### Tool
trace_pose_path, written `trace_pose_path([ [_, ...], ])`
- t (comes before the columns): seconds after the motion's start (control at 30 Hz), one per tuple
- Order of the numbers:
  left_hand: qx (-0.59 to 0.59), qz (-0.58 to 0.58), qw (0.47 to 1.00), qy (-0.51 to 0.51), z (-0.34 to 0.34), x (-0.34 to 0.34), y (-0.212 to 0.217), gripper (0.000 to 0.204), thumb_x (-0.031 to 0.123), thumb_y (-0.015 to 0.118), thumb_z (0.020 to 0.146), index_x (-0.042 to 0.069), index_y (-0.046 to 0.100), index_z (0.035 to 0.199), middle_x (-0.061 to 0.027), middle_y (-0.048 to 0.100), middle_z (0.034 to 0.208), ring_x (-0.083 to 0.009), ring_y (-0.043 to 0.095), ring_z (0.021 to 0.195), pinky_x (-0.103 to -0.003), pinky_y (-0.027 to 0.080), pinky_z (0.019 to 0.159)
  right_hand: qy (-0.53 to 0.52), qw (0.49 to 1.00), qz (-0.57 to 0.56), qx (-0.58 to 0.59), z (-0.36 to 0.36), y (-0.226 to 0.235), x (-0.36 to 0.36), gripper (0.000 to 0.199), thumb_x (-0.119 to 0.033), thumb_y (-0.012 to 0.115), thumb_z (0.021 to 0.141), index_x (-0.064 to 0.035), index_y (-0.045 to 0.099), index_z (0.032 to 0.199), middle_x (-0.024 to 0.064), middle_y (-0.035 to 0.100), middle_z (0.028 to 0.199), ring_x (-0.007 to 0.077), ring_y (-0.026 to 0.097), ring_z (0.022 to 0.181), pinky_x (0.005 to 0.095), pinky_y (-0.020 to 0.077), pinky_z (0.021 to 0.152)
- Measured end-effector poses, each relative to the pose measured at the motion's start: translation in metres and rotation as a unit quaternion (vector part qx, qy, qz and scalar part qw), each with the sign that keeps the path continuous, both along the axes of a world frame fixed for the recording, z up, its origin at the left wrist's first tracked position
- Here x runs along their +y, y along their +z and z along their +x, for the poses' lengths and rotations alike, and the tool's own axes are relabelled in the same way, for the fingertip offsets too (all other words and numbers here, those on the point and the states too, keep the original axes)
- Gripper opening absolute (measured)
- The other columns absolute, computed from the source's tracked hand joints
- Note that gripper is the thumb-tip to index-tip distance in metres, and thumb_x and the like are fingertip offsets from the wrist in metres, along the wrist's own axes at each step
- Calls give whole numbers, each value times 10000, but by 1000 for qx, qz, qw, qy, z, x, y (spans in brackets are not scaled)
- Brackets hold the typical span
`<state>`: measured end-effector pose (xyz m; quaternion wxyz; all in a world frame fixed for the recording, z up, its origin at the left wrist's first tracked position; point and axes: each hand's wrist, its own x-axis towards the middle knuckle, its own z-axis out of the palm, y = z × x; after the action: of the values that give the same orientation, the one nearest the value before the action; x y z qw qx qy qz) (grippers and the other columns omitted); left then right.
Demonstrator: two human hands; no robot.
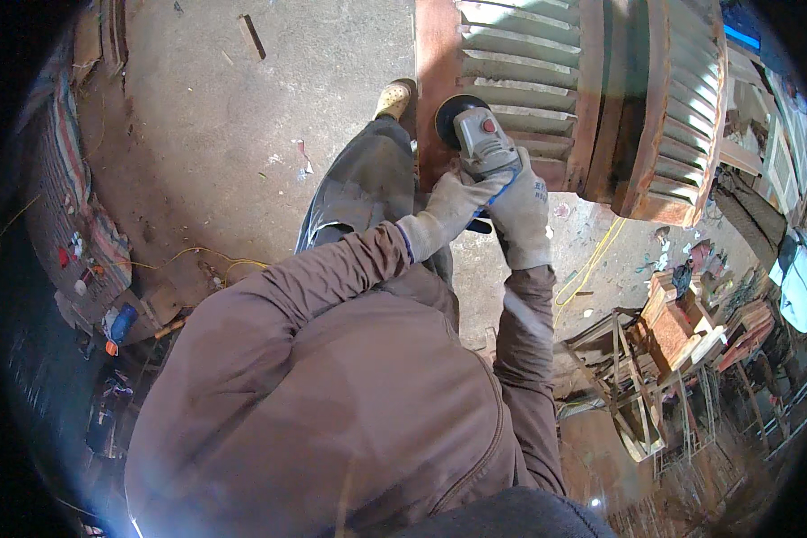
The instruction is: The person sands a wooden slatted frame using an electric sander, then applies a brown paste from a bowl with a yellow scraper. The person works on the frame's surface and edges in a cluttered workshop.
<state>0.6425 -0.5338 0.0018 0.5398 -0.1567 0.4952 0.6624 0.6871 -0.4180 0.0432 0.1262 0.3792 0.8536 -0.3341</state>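
Both my gloved hands are wrapped around a grey angle grinder (489,143) with a red button on its head. My left hand (448,202) grips it from the left side, and my right hand (522,215) closes round its body from the right. The grinder's dark round disc (457,118) lies over the reddish-brown wooden frame of a louvred shutter (437,67); whether it touches the wood I cannot tell. Pale slats (520,67) run across the shutter just beyond the grinder. The undersides of my fingers are hidden.
A second louvred shutter (686,108) stands to the right. Yellow cord (592,264) trails over the concrete floor (215,161). Wooden offcuts and frames (668,332) are heaped at the lower right. A striped cloth (94,206) lies at the left, and a small wood piece (252,36) at the far left.
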Motion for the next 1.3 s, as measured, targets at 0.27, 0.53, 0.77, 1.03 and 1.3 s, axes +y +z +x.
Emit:
trace_pose_path([
  [0.27, -45, 6, 989, -144, -12, 65, 6, 520, 431, 832, 859, 31, 703, 1164, -78, 731, 965, -190, 707, 766, -333, 591, 566, -117, 992, -30, 40, 9, -1, 52, 584, -450, 825, 776, -52, 629, 1158, 241, 743, 1005, 437, 723, 968, 494, 553, 786],
  [0.53, -61, 43, 996, -44, -11, 2, -4, 481, 306, 806, 904, 22, 652, 1261, -85, 724, 1123, -169, 694, 960, -316, 585, 799, -39, 999, 2, -10, -3, 2, 5, 743, -448, 807, 792, 18, 573, 1323, 305, 722, 977, 444, 718, 979, 491, 566, 815],
  [0.77, -63, 15, 991, -121, -18, 35, 16, 568, 360, 836, 869, 5, 645, 1268, -97, 727, 1102, -192, 718, 906, -376, 617, 737, -73, 997, -2, 1, 10, 1, 30, 725, -466, 820, 763, -8, 597, 1279, 267, 738, 999, 441, 723, 983, 483, 565, 816],
  [1.03, 52, 38, 964, -257, 16, 148, -25, 748, 599, 809, 796, -46, 716, 1164, -149, 756, 1083, -266, 744, 961, -366, 593, 870, -180, 981, 77, -8, 53, -12, 115, 545, -379, 815, 799, -69, 645, 1214, 207, 736, 1143, 394, 717, 1050, 460, 542, 890],
  [1.3, 186, 65, 928, -317, 7, 95, -35, 579, 482, 759, 904, 36, 695, 1268, -118, 744, 1182, -191, 688, 1096, -350, 519, 986, -188, 981, -2, 51, 47, -19, 59, 544, -404, 789, 818, -66, 627, 1212, 240, 729, 1130, 412, 715, 1053, 480, 539, 880],
])
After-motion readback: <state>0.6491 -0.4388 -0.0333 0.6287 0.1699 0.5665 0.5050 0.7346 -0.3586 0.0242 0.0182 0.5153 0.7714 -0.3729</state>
